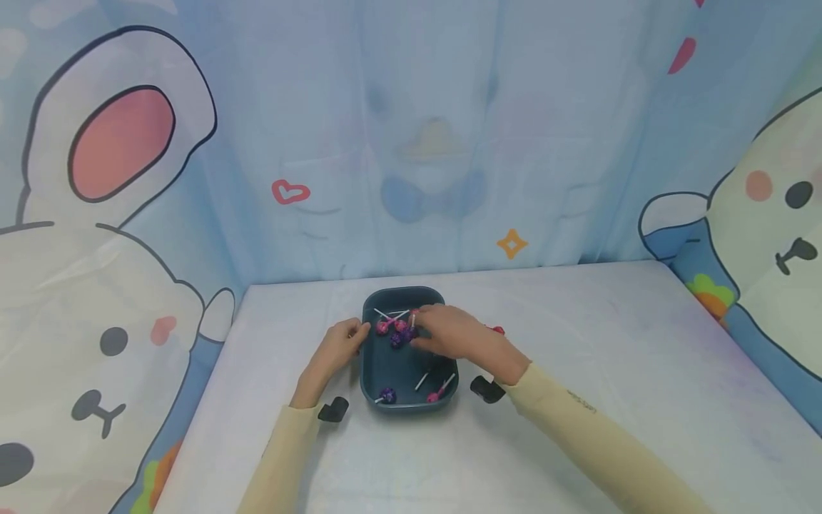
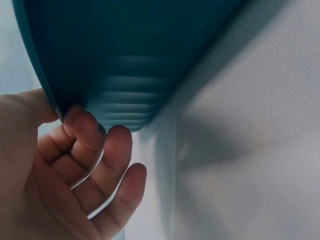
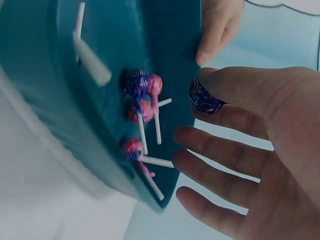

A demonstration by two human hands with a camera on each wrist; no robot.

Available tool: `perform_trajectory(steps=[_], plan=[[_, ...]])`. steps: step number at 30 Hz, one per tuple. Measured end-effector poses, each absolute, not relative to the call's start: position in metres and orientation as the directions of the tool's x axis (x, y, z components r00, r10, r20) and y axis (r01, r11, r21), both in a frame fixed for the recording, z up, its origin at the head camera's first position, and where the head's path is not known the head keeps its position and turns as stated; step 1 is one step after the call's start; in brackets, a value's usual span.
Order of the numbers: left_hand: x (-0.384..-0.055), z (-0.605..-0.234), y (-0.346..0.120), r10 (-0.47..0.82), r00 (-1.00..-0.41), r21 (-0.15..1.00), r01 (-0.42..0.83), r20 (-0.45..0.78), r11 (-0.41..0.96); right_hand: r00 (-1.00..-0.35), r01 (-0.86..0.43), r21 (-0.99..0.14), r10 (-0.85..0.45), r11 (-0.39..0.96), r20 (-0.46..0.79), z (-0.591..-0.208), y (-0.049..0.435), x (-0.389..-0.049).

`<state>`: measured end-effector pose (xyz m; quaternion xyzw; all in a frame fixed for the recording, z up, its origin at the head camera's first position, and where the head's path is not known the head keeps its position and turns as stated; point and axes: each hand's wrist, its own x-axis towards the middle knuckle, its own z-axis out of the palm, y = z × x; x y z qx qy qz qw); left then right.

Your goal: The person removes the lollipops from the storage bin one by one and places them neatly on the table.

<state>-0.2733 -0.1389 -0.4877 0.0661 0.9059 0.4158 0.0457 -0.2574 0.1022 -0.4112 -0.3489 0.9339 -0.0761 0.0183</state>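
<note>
A dark teal tray (image 1: 388,371) sits on the table with several lollipops inside. My left hand (image 1: 340,346) pinches the tray's left rim between thumb and index finger; its other fingers are loosely bent beside the outer wall. Over the far right part of the tray, my right hand (image 1: 452,332) pinches a purple-wrapped lollipop (image 3: 205,97) between thumb and forefinger, the other fingers spread. Pink and purple lollipops (image 1: 390,327) cluster at the far end. Nearer me lie a purple lollipop (image 1: 387,395) at left and a pink lollipop (image 1: 434,396) at right.
Right of the tray, a red item (image 1: 498,330) shows partly behind my right arm. White cloth covers the table (image 1: 578,442). A printed curtain (image 1: 308,143) hangs along the back. Black wrist cameras (image 1: 334,410) stick out under both wrists.
</note>
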Motion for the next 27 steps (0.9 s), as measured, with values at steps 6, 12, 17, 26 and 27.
perform_trajectory(steps=[6, 12, 17, 26, 27], plan=[[-0.272, -0.486, -0.139, 0.160, -0.987, 0.762, 0.086, -0.023, 0.642, -0.775, -0.623, -0.188, -0.631, 0.760, 0.017, -0.409, 0.116, -0.260], [-0.272, -0.486, -0.139, 0.162, -0.987, 0.759, 0.091, -0.019, 0.644, -0.816, -0.567, -0.242, -0.577, 0.787, 0.036, -0.411, 0.130, -0.262], [-0.271, -0.486, -0.138, 0.154, -0.988, 0.764, 0.086, -0.018, 0.640, -0.844, -0.518, -0.284, -0.536, 0.807, 0.018, -0.417, 0.140, -0.263], [-0.270, -0.487, -0.137, 0.153, -0.988, 0.760, 0.091, -0.011, 0.643, -0.882, -0.442, -0.359, -0.470, 0.822, 0.009, -0.420, 0.160, -0.263], [-0.270, -0.487, -0.137, 0.153, -0.988, 0.759, 0.091, -0.011, 0.644, -0.887, -0.433, -0.363, -0.463, 0.825, 0.007, -0.420, 0.162, -0.264]])
